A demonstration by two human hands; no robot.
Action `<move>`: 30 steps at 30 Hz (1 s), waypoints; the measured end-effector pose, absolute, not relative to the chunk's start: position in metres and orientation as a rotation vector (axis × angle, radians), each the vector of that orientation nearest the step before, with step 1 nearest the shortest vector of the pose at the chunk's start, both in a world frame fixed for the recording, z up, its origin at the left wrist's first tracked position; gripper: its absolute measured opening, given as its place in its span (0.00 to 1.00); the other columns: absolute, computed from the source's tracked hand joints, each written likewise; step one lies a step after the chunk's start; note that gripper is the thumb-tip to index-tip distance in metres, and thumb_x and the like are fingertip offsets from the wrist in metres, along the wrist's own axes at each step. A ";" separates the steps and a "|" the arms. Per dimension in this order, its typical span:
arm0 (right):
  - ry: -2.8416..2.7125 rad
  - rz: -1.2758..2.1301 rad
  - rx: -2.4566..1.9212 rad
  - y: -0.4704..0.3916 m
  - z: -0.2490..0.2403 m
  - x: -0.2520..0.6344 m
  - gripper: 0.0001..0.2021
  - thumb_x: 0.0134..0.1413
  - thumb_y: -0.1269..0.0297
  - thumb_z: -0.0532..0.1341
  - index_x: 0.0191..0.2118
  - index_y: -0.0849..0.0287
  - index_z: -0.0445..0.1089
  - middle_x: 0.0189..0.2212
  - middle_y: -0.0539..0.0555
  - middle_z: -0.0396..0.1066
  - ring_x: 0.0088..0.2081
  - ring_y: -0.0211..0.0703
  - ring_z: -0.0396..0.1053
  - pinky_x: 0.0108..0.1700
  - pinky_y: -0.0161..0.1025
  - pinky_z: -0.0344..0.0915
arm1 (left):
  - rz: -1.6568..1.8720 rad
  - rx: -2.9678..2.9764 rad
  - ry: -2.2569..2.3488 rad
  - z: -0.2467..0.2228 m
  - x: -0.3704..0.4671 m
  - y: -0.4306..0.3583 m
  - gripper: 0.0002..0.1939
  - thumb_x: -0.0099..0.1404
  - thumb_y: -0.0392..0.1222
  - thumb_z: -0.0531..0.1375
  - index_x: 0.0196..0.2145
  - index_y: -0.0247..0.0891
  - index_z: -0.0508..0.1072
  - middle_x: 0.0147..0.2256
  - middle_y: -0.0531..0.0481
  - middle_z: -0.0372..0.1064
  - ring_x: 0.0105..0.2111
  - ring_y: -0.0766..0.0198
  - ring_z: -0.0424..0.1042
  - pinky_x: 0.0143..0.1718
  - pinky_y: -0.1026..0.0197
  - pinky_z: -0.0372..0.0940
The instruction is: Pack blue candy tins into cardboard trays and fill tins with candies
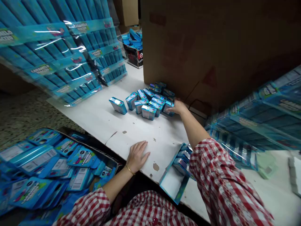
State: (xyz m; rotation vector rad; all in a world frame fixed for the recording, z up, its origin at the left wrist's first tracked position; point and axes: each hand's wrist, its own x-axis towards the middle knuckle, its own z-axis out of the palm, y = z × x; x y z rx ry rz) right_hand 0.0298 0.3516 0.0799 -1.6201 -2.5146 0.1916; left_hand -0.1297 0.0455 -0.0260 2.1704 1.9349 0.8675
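Right hand (178, 107): touched upright blue box (167, 108) on table (138, 131), probably stood for easy gripping; finger closure could not be told. Left hand (136, 158): fingers slightly apart, rested there, likely bracing.

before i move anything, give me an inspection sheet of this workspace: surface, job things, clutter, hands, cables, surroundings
surface: white table, chipped brown patches
job things: small blue packs bunched upright, one pack apart; open tray partly filled
clutter: loose blue packaging heaped at lower left; pale green item at far right
hands: left hand rests on the table, holding nothing; right hand touches the bunch's right side, grip unclear
cables: nothing seen
surroundings: large cardboard box behind the packs; wrapped blue stacks either side
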 end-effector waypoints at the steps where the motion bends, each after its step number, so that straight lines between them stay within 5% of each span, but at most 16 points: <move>1: -2.506 0.194 -1.665 0.350 0.077 0.028 0.40 0.37 0.54 0.68 0.56 0.67 0.57 0.54 0.68 0.59 0.55 0.61 0.57 0.52 0.51 0.60 | 0.851 2.173 1.934 -0.025 -0.130 0.046 0.22 0.65 0.45 0.54 0.55 0.36 0.62 0.51 0.40 0.66 0.51 0.53 0.64 0.50 0.50 0.59; 7: -2.396 0.195 -1.605 0.281 0.109 0.062 0.35 0.37 0.51 0.66 0.52 0.63 0.60 0.48 0.61 0.62 0.49 0.58 0.62 0.49 0.53 0.62 | 0.751 2.167 1.930 -0.021 -0.132 0.046 0.21 0.64 0.46 0.55 0.53 0.36 0.65 0.52 0.40 0.65 0.52 0.51 0.64 0.50 0.49 0.57; 14: -2.289 0.434 -1.264 0.089 0.186 0.133 0.38 0.39 0.43 0.65 0.55 0.56 0.56 0.46 0.55 0.65 0.46 0.53 0.66 0.48 0.49 0.64 | 0.874 2.084 1.871 -0.020 -0.124 0.042 0.18 0.64 0.49 0.55 0.47 0.37 0.70 0.48 0.42 0.69 0.48 0.52 0.66 0.49 0.49 0.57; 21: -2.284 0.269 -1.490 -0.001 0.108 0.142 0.36 0.43 0.48 0.63 0.56 0.60 0.55 0.43 0.61 0.66 0.43 0.55 0.65 0.44 0.50 0.65 | 0.897 2.054 1.151 -0.004 -0.082 0.020 0.17 0.61 0.48 0.58 0.44 0.35 0.70 0.33 0.47 0.71 0.33 0.63 0.70 0.37 0.60 0.64; 30: -2.403 -0.037 -1.623 -0.003 0.088 0.124 0.39 0.53 0.52 0.54 0.66 0.60 0.38 0.45 0.66 0.63 0.43 0.61 0.63 0.41 0.54 0.65 | 0.837 1.827 1.144 -0.005 -0.079 0.012 0.09 0.58 0.37 0.58 0.38 0.36 0.72 0.32 0.49 0.70 0.30 0.66 0.70 0.36 0.62 0.66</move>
